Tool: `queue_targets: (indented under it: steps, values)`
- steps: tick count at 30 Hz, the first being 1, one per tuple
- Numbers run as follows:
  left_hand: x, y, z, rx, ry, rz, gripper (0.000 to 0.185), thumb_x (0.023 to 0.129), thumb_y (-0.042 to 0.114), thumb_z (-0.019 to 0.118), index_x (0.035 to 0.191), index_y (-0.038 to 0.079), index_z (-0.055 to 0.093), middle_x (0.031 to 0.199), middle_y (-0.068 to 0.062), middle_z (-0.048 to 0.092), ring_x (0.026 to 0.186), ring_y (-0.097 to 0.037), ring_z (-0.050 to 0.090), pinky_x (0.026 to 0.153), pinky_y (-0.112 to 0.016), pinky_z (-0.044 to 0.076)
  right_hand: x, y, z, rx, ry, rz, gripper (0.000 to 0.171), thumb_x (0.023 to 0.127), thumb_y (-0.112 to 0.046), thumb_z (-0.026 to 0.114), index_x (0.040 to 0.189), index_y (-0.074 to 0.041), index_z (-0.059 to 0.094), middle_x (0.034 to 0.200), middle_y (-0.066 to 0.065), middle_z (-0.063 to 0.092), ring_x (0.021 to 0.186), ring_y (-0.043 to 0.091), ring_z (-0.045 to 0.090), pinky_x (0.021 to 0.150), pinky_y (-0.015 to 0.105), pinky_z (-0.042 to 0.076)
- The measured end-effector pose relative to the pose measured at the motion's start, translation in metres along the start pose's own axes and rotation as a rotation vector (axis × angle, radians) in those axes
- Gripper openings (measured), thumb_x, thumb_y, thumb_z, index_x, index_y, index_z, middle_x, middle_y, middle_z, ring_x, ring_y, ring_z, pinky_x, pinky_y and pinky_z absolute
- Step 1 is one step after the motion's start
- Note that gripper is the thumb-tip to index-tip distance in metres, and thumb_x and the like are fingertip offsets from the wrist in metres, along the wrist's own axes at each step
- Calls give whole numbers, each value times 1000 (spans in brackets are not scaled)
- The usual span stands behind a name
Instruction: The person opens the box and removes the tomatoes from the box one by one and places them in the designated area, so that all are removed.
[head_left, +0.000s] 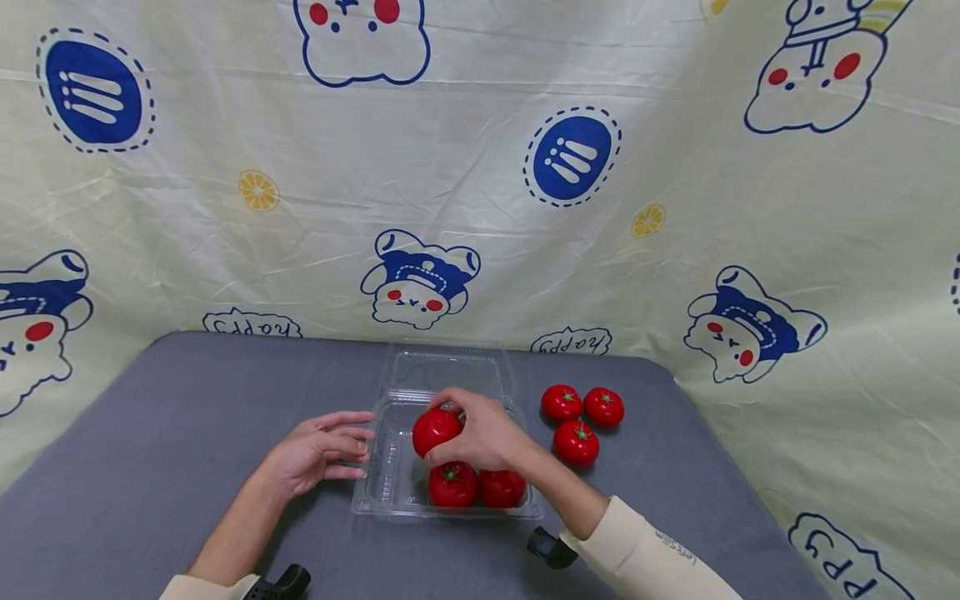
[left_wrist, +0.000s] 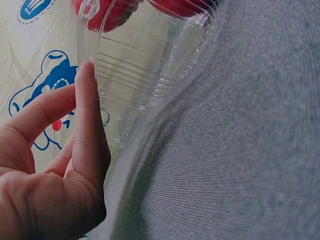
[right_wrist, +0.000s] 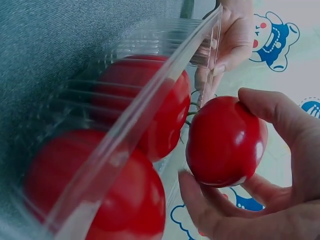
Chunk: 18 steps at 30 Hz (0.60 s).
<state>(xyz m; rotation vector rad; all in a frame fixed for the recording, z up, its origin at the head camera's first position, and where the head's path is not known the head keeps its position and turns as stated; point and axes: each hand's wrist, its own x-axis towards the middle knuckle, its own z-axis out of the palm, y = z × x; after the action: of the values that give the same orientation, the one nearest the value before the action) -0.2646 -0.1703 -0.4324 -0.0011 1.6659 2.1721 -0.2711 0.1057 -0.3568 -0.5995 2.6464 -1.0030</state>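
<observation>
In the head view, a clear plastic clamshell box (head_left: 397, 492) stands on the table with its lid (head_left: 450, 367) laid back. Two red tomatoes sit in its front right part: one tomato (head_left: 452, 485) in the middle and another tomato (head_left: 501, 488) at the right. Above the box, my right hand (head_left: 483, 433) grips a third tomato (head_left: 435, 432) between thumb and fingers; the right wrist view shows that tomato (right_wrist: 227, 141) above the rim. My left hand (head_left: 318, 454) has its fingers extended against the box's left side, and in the left wrist view a fingertip (left_wrist: 86, 70) touches the rim.
Three tomatoes lie close together right of the box: a back left tomato (head_left: 561, 403), a back right tomato (head_left: 603, 407) and a front tomato (head_left: 576, 443). A grey cloth (head_left: 202, 433) covers the table. Behind it hangs a patterned curtain (head_left: 465, 167).
</observation>
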Motion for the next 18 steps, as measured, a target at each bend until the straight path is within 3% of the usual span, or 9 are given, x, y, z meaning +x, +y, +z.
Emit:
queue_targets:
  steps: [13, 18]
  values:
    - [0, -1, -1, -11, -18, 7, 59, 88, -3, 68, 144, 0, 50, 110, -5, 70, 82, -16, 72, 72, -37, 65, -3, 6, -7, 48, 9, 31, 65, 71, -21, 88, 126, -22, 53, 123, 9, 61, 108, 28, 60, 75, 41, 62]
    - [-1, -1, -1, -16, -21, 7, 59, 88, -4, 69, 144, 0, 50, 110, -5, 70, 82, -16, 72, 72, -37, 65, -3, 10, -8, 32, 15, 7, 70, 72, -21, 88, 134, -24, 55, 123, 9, 62, 110, 27, 58, 76, 42, 62]
